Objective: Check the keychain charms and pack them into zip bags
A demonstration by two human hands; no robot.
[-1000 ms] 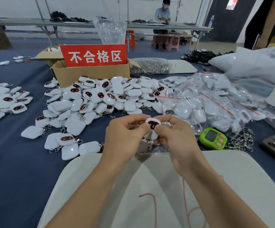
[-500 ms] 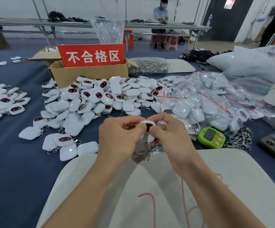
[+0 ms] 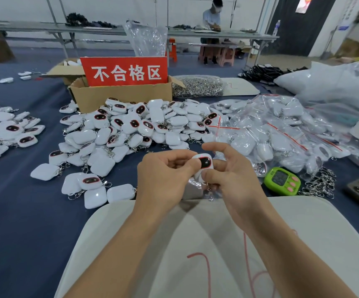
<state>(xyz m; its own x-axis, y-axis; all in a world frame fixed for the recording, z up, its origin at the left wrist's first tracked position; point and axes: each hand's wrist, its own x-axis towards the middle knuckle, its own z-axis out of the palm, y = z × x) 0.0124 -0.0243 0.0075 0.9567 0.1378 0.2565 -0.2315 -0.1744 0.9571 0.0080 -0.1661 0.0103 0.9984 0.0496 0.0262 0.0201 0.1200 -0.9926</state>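
A white keychain charm (image 3: 204, 162) with a black oval face is held up between both hands above the table edge. My left hand (image 3: 163, 175) pinches its left side, thumb against the face. My right hand (image 3: 232, 177) holds it from the right and below, the index finger lifted off above it. A clear zip bag (image 3: 195, 189) and the charm's metal clasp hang under the hands. A big heap of loose white charms (image 3: 131, 130) lies behind, and bagged charms (image 3: 277, 134) are piled to the right.
A cardboard box (image 3: 120, 95) with a red sign stands behind the heap. More charms (image 3: 4, 130) lie far left. A green timer (image 3: 281, 180), loose key rings (image 3: 320, 183) and a bag of metal rings (image 3: 198, 87) are on the right. A white board (image 3: 303, 233) lies under my arms.
My right index finger has lifted off the charm and the charm's black face now shows fully. Both hands stay in about the same place.
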